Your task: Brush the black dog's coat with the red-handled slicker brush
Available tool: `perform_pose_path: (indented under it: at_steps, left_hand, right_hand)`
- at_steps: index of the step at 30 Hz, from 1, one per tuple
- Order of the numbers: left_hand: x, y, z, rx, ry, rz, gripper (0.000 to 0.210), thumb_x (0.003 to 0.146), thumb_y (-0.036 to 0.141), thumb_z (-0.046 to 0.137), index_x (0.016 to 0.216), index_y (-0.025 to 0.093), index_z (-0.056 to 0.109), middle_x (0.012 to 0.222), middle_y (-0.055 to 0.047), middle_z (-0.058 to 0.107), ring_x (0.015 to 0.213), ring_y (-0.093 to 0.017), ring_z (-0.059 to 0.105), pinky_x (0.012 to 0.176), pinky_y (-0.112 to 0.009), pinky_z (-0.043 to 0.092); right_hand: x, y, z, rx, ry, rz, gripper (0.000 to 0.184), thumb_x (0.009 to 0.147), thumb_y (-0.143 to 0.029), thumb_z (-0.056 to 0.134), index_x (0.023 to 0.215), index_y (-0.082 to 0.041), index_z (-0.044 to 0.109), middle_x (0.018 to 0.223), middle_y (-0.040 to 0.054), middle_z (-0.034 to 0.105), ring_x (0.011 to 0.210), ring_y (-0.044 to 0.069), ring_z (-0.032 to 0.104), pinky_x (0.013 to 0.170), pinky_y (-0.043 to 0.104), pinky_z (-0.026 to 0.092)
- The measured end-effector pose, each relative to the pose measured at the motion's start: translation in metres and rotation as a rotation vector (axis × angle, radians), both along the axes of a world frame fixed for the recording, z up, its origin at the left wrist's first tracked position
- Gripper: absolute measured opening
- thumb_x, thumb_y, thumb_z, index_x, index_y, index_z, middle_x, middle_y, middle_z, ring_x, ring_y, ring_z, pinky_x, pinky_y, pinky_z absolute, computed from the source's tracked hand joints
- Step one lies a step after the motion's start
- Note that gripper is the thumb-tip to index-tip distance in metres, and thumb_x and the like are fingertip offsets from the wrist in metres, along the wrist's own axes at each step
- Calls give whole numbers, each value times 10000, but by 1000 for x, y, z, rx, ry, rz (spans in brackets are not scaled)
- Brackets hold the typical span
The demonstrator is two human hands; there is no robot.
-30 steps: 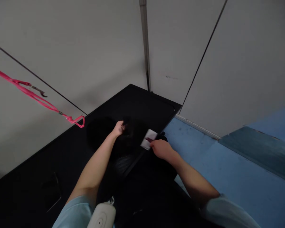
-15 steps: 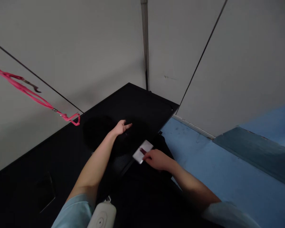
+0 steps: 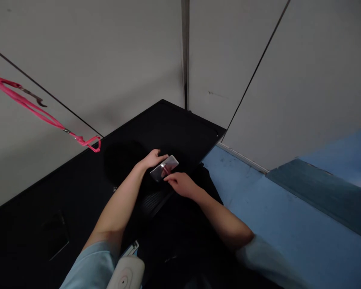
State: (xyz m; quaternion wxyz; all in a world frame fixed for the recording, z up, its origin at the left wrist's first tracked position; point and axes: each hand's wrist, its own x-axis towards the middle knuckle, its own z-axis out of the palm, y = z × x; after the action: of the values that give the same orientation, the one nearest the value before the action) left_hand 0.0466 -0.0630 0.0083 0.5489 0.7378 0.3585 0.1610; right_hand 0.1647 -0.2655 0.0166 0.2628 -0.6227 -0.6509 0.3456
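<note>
A flat, glossy, phone-sized rectangle [image 3: 171,163] is tilted above the black table [image 3: 186,132], and its shiny face reflects fingers. My right hand [image 3: 183,185] pinches its lower edge with thumb and finger. At the upper left edge, my left hand [image 3: 152,159] meets it with its fingers, the thumb raised; its far fingertips are partly hidden by the rectangle. What kind of thing the rectangle is cannot be made out for sure.
A dark flat phone-like thing [image 3: 60,237] lies on the table at left. Pink cord [image 3: 48,116] with a metal hook hangs at left. A pale rounded device [image 3: 128,271] is near my body. Grey walls [image 3: 138,52] meet behind the table; blue floor [image 3: 237,176] lies right.
My right hand has moved left and up, bringing the glossy rectangle from the table's near edge to my left hand. The rectangle has turned. My left hand has stayed about where it was.
</note>
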Motion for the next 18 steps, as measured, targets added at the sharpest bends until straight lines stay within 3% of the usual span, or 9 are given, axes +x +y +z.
perform_pose_path:
  at_steps: [2,5,8,11,13,15,18]
  left_hand:
    - [-1,-1,-2,-14,35,45,258,632,337,706,745,109,661,630,-61,644,576,-178,596,517,-255,455]
    - [0,-1,-7,-76,60,34,273,643,366,689,734,112,649,617,-51,632,527,-157,572,490,-253,440]
    - [2,-2,-9,-20,52,-25,267,638,375,691,694,119,636,615,-35,619,514,-129,545,479,-229,416]
    - [2,-3,-10,81,91,-21,270,651,389,677,635,127,614,538,-12,571,472,-111,494,431,-210,355]
    - [2,-4,-10,110,119,18,280,670,405,656,625,133,605,503,0,540,445,-103,460,414,-211,325]
    - [3,-4,-11,123,127,45,287,669,411,653,605,138,591,486,9,517,429,-96,432,409,-215,306]
    - [5,-5,-10,135,109,21,307,652,415,666,553,146,557,466,23,479,420,-85,396,408,-215,279]
  right_hand:
    - [2,0,-3,-67,-68,-26,326,834,-188,418,1017,-239,683,1013,1,695,937,141,628,875,241,428]
    - [5,-13,-6,-202,-132,120,309,796,-161,453,952,-239,708,938,9,710,869,154,645,817,247,450]
    - [5,-11,1,-92,-129,172,312,835,-206,437,1015,-274,682,1006,-4,694,916,151,631,839,251,435]
    - [8,0,4,11,-181,60,335,866,-223,394,1071,-275,654,1085,4,668,981,151,609,880,264,414]
    - [13,-2,-2,-74,-239,61,330,837,-190,411,1020,-248,680,1027,23,690,939,162,627,854,268,428]
    - [17,-12,-9,-190,-247,156,309,796,-164,444,938,-233,709,941,25,712,875,169,648,806,260,446]
    - [16,-18,-10,-162,-144,237,288,792,-183,462,920,-254,711,923,-1,715,859,160,650,793,247,448]
